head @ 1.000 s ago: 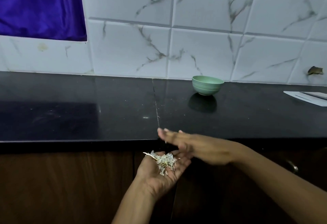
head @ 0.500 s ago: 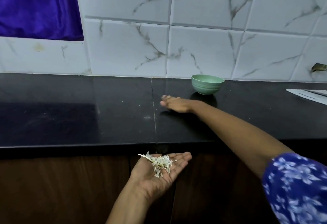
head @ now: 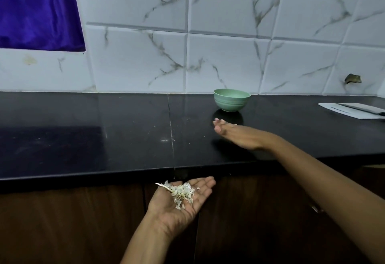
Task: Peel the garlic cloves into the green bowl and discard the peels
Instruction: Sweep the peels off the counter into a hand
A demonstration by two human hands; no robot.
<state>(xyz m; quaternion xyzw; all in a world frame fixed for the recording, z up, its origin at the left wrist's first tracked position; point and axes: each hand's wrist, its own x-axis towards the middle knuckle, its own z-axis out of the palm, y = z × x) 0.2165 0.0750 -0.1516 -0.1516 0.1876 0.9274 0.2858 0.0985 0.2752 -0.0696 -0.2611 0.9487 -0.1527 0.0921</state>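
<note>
Since the black counter (head: 83, 138) spans the whole view and its front edge overhangs the brown cupboard doors (head: 62, 222), it makes a handy ledge for sweeping scraps off into a waiting palm. Behind it rises the white marbled wall (head: 229, 61), with a purple cloth (head: 37, 9) hanging at the upper left. Far right on the counter lies a white sheet (head: 350, 110) with something long and dark on it; what it is I cannot tell.

The right hand (head: 239, 136) reaches over the counter, turned edge-on and low, just in front of the bowl. Its fingers are straight, held together and gripping nothing. Whether its side touches the stone is hard to tell. That posture suits brushing loose bits toward the edge, which I judge to be the step in hand. The left hand (head: 183, 199) is held palm up just below the counter's front edge, fingers relaxed and slightly cupped so that it works as a tray.

The green bowl (head: 231, 100) stands upright near the wall, well back from the edge, probably so that scraps do not fall into it. Its inside is mostly hidden from this angle, so I cannot confirm any cloves. The peels (head: 181, 193), a small pale heap, lie in the left palm, ready to be thrown away.
</note>
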